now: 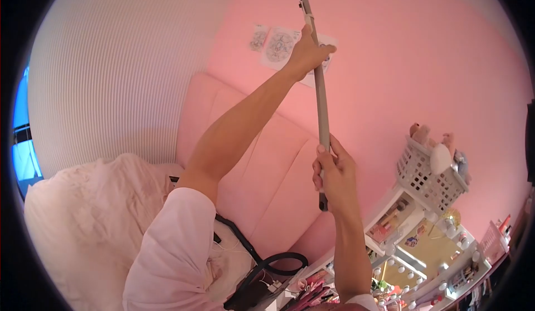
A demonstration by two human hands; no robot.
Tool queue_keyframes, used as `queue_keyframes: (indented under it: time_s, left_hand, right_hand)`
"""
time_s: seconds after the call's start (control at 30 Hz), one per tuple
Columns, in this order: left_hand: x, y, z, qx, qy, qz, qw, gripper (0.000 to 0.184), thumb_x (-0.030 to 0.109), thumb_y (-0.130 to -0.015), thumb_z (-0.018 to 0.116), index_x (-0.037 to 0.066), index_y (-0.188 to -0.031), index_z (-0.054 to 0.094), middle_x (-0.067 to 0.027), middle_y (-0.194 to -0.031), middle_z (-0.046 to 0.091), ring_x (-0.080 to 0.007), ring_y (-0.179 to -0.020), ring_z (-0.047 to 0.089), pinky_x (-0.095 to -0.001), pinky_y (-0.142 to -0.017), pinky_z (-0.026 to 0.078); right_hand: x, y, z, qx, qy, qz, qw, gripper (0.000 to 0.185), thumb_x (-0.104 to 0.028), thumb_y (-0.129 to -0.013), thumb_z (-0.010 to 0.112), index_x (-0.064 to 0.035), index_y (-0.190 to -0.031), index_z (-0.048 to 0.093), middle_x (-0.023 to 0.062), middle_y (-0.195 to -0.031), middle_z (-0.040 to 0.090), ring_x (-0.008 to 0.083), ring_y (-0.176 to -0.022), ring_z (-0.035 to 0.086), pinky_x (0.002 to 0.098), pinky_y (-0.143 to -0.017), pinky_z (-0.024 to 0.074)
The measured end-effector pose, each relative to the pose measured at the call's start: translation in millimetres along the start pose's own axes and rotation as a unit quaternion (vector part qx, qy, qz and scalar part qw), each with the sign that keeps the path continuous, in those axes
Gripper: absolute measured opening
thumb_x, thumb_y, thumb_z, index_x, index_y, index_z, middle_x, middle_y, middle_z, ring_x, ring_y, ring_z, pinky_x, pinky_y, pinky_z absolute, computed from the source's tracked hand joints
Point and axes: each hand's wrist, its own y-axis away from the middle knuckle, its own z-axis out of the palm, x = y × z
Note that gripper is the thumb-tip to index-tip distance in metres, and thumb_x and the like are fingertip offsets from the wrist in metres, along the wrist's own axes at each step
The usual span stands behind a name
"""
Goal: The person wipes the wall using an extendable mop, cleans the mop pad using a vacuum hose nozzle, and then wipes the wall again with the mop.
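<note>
A long grey pole (321,102) rises steeply in front of me, its top running out of view. It has a pale joint near the top and a black tip at its lower end. My left hand (307,54) is raised high and closed around the upper part of the pole, one finger pointing out to the right. Lower down, my right hand (337,173) wraps the pole just above the black tip. What the pole's far end carries is out of the frame.
Behind the pole are a pink wall with paper drawings (280,45) and a pink padded headboard (251,138). Rumpled bedding (83,222) lies left, a black hose (292,255) below. At right, a basket of plush toys (426,174) tops a white vanity with mirror (437,244).
</note>
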Motion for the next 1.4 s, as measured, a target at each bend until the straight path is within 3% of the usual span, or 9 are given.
queue_keyframes:
  time_s: [0.1,0.43,0.77,0.9,1.03,1.1,1.13,1.2,1.4]
  left_hand:
    - [-21.0,-1.6,-26.6,-0.024,-0.049,-0.022,0.998,0.108,0.035,-0.084,0.079,-0.001,-0.162,0.014,-0.0249,-0.139,0.048,-0.032,-0.124,0.055,-0.048,-0.108,0.046]
    - [-104.0,-58.1,-107.5,-0.042,-0.095,-0.032,0.994,0.099,0.037,-0.088,0.077,-0.003,-0.161,0.023,-0.0273,-0.147,0.048,-0.0334,-0.134,0.052,-0.0464,-0.111,0.043]
    - [-167.6,-101.4,-161.8,-0.036,-0.085,0.007,0.996,0.085,0.006,-0.091,0.069,0.003,-0.163,0.025,-0.0218,-0.153,0.046,-0.0271,-0.127,0.057,-0.0428,-0.105,0.049]
    - [-168.7,-120.1,-174.6,-0.068,-0.018,-0.027,0.997,0.083,-0.001,-0.09,0.063,0.002,-0.163,0.023,-0.018,-0.155,0.045,-0.0217,-0.123,0.058,-0.0345,-0.097,0.053]
    - [-182.5,-128.8,-182.8,-0.084,-0.013,-0.025,0.996,0.085,-0.001,-0.09,0.063,0.003,-0.164,0.021,-0.0188,-0.157,0.042,-0.0226,-0.126,0.057,-0.0374,-0.101,0.051]
    - [-188.9,-123.6,-183.5,-0.072,-0.038,0.005,0.997,0.092,0.001,-0.086,0.068,-0.004,-0.163,0.017,-0.0299,-0.163,0.032,-0.0344,-0.149,0.039,-0.0423,-0.112,0.045]
    - [-189.0,-118.5,-182.7,-0.073,-0.039,0.006,0.997,0.092,0.001,-0.086,0.068,-0.004,-0.163,0.017,-0.0299,-0.163,0.032,-0.0344,-0.149,0.039,-0.0423,-0.112,0.045]
    - [-187.2,-102.2,-177.0,-0.079,-0.035,-0.004,0.996,0.094,0.003,-0.086,0.07,-0.005,-0.162,0.015,-0.0305,-0.167,0.022,-0.0363,-0.158,0.019,-0.0441,-0.121,0.035]
    - [-161.3,-55.8,-147.0,-0.069,-0.091,0.011,0.993,0.097,0.008,-0.086,0.077,-0.003,-0.163,0.018,-0.0255,-0.166,0.028,-0.0347,-0.158,0.021,-0.0454,-0.124,0.031]
  right_hand:
    - [18.3,-49.7,23.4,-0.017,0.003,-0.022,1.0,0.05,-0.023,-0.106,0.058,0.0022,-0.148,0.05,-0.0002,-0.066,0.051,0.0067,-0.045,0.045,0.0237,-0.041,0.0357]
    - [59.0,-218.5,100.5,-0.058,-0.062,-0.047,0.995,0.042,-0.023,-0.104,0.059,0.0031,-0.136,0.056,0.0018,-0.065,0.054,0.0087,-0.044,0.048,0.026,-0.039,0.0357]
    - [65.8,-342.1,169.1,-0.049,-0.05,-0.077,0.995,0.027,-0.026,-0.106,0.058,0.0,-0.112,0.061,0.0013,-0.062,0.052,0.01,-0.045,0.047,0.0293,-0.041,0.0342]
    - [59.0,-359.4,186.5,-0.031,-0.04,-0.084,0.995,0.024,-0.025,-0.106,0.058,-0.0017,-0.109,0.061,0.0011,-0.061,0.052,0.0101,-0.045,0.046,0.03,-0.041,0.0332]
    - [67.2,-362.0,192.6,-0.023,-0.056,-0.098,0.993,0.023,-0.025,-0.107,0.056,-0.0031,-0.111,0.062,0.0009,-0.061,0.051,0.0097,-0.045,0.045,0.0292,-0.041,0.0334]
    - [73.1,-351.9,193.8,-0.025,-0.071,-0.1,0.992,0.024,-0.026,-0.107,0.056,-0.0032,-0.113,0.062,0.0008,-0.062,0.051,0.0095,-0.045,0.045,0.0287,-0.041,0.0332]
    - [75.8,-345.3,192.9,-0.025,-0.086,-0.101,0.991,0.025,-0.026,-0.108,0.056,-0.0033,-0.114,0.062,0.0008,-0.062,0.051,0.0092,-0.045,0.045,0.0281,-0.041,0.0331]
    - [79.9,-333.1,188.7,-0.02,-0.084,-0.097,0.992,0.025,-0.026,-0.108,0.056,-0.0032,-0.116,0.062,0.0008,-0.063,0.051,0.0088,-0.045,0.045,0.0276,-0.04,0.0328]
    - [83.9,-287.9,164.6,0.0,-0.117,-0.083,0.99,0.026,-0.024,-0.108,0.056,-0.0031,-0.121,0.063,0.0011,-0.066,0.053,0.0077,-0.045,0.045,0.0263,-0.04,0.0323]
